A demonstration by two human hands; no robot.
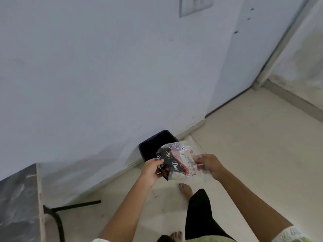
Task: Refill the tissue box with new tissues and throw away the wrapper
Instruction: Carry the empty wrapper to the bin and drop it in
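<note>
I hold a crumpled plastic tissue wrapper (178, 160), clear with black, red and white print, between both hands in front of me. My left hand (152, 169) grips its left edge. My right hand (210, 165) pinches its right side. Just beyond the wrapper a small dark bin (152, 145) stands open on the floor against the wall, partly hidden behind the wrapper. No tissue box is in view.
A pale wall (104, 75) runs behind the bin and a door (248, 58) stands to the right. A table edge (37, 198) with a black metal leg (76, 206) is at the lower left. My bare feet (186, 189) stand on the light tiled floor (253, 145).
</note>
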